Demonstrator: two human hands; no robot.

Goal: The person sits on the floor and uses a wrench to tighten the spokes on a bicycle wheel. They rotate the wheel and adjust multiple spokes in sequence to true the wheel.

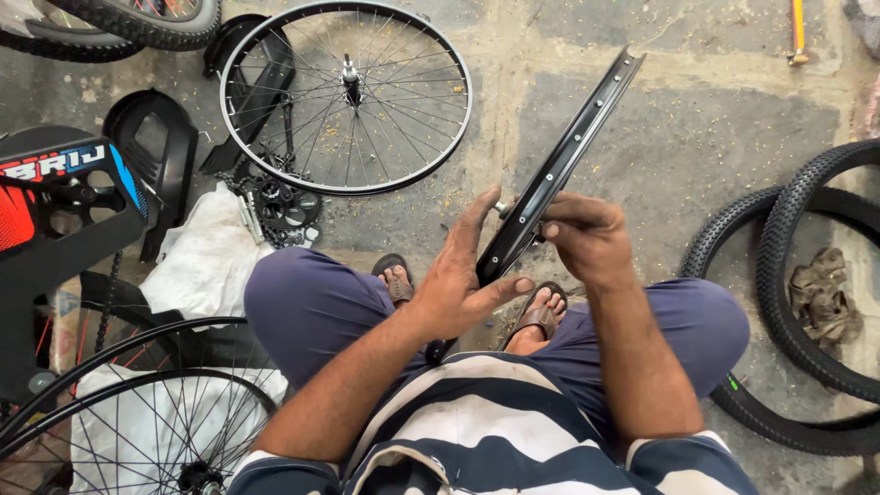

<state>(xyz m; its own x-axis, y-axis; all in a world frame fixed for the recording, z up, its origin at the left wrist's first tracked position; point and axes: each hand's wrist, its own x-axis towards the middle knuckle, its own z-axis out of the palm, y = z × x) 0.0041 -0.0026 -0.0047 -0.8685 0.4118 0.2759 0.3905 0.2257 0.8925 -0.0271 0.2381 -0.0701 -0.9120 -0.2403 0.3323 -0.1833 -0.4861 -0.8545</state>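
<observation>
Sitting low, person w/ knees spread, purple trousers, striped shirt, sandals on both feet; view looks straight down from head cam.

Bare black rim (559, 165): no spokes, no tyre, held edge-on, running from centre frame up to upper right of centre, tilted. Row of spoke holes visible along its inner channel. Lower end sits between the two hands, above the feet.

Left hand (463, 284): centre frame, palm open against near side of rim, fingers spread loosely, thumb out toward right. Steadying, not clenched. Fingertips reach up near a small metal piece (501, 208) at the rim, likely a nipple or short tool; too small to tell which.

Right hand (587, 236): just right of centre, fingers curled and pinched at far side of rim, opposite the metal piece. Whether it grips the rim itself or smth small there, cannot tell.

Surroundings, concrete floor:
- Spoked wheel (346, 96), no tyre, flat on floor, upper centre-left. Hub & axle stand up at its middle.
- Sprocket/chain parts (280, 206) just below it, by white cloth (206, 261).
- Black mudguards (156, 151), upper left.
- Bike frame part, black/red/blue (55, 197), left edge.
- Two more spoked wheels (137, 412), lower left, overlapping.
- Knobbly tyres (807, 293), right edge, stacked loosely; dirty rag (825, 293) lying inside the loop.
- Yellow-handled tool (797, 32), top right, partly cut off.
</observation>
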